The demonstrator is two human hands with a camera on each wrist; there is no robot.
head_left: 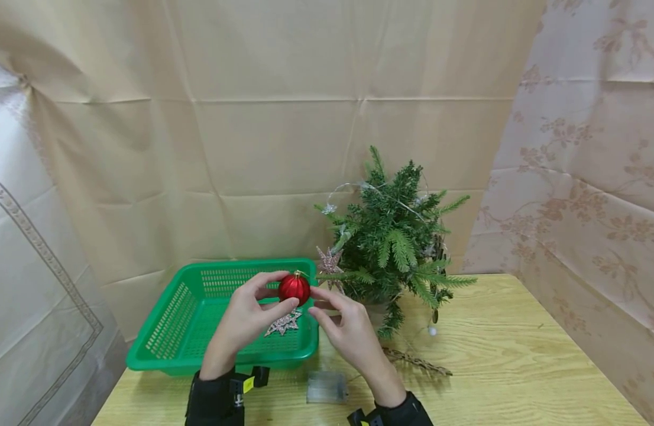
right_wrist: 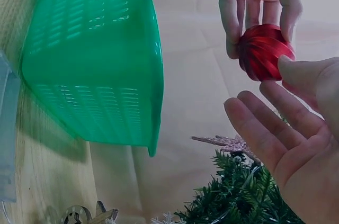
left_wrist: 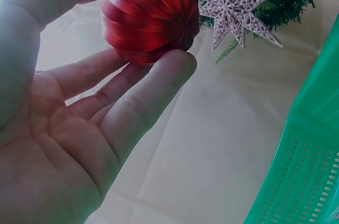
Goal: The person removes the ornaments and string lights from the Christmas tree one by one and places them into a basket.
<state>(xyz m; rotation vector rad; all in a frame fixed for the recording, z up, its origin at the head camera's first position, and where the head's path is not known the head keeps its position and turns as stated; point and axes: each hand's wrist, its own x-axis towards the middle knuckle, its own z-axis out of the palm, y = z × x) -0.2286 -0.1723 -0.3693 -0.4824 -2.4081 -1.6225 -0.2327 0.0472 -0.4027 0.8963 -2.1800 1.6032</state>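
Observation:
A shiny red bauble [head_left: 294,289] with swirled ridges and a gold hanging loop at its top is held over the right part of the green basket [head_left: 162,362]. My left hand [head_left: 252,307] grips it between thumb and fingers. From the right, my right hand [head_left: 345,328] reaches to its side, the index fingertip right at the bauble and the other fingers fairly straight. In the right wrist view, the right thumb overlaps the bauble [right_wrist: 265,54]. Below the bauble, a glittery pink star ornament [head_left: 284,323] lies in the basket.
A small artificial Christmas tree [head_left: 396,242] with wire and another glittery star [head_left: 330,265] stands right of the basket. A clear plastic box [head_left: 327,387] lies in front, and a brown twig [head_left: 420,362] lies on the wooden table [head_left: 518,355]. Cloth hangs behind.

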